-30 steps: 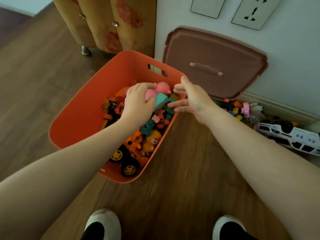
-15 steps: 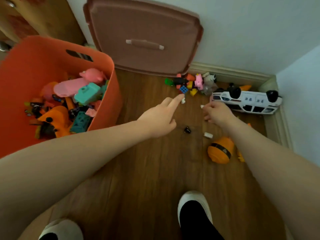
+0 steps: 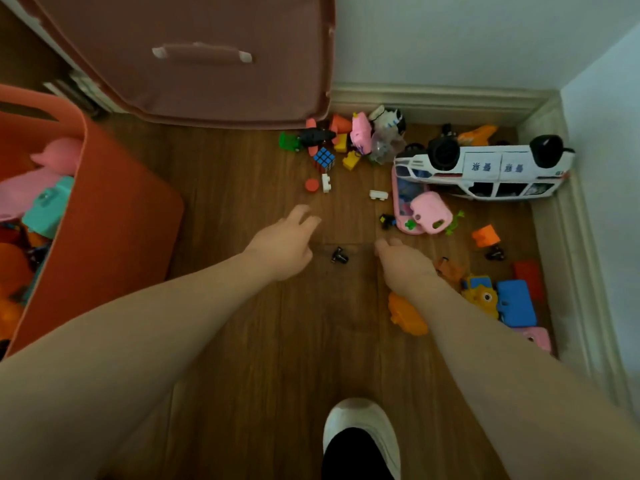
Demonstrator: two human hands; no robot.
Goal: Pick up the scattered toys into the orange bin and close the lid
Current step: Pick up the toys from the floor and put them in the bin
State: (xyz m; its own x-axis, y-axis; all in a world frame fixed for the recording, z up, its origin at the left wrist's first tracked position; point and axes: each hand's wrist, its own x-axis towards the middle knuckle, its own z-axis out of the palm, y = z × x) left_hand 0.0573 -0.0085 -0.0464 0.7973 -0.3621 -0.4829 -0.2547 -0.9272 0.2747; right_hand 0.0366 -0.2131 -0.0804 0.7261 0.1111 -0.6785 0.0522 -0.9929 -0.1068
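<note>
The orange bin point(image 3: 114, 216) stands at the left, holding several toys. Its brown lid point(image 3: 207, 64) leans upright against the wall behind it. My left hand point(image 3: 282, 242) reaches over the floor with loose fingers and holds nothing. My right hand point(image 3: 403, 263) hovers beside it, fingers relaxed and empty. A small black toy piece point(image 3: 339, 255) lies on the floor between the two hands. Ahead lie a small puzzle cube point(image 3: 324, 158), a red disc point(image 3: 312, 185), white bricks point(image 3: 378, 195), a pink toy phone point(image 3: 420, 209) and an overturned white toy van point(image 3: 485, 168).
More toys lie along the right wall: an orange block point(image 3: 486, 235), a blue case point(image 3: 516, 303), a yellow toy point(image 3: 481, 294), an orange piece point(image 3: 407, 315). The skirting board point(image 3: 568, 258) closes the corner. My shoe point(image 3: 362, 434) stands on the wood floor below.
Both hands left the bin and swung right over the scattered toys. Since half a second ago the view has moved closer to the corner, and the right hand has opened.
</note>
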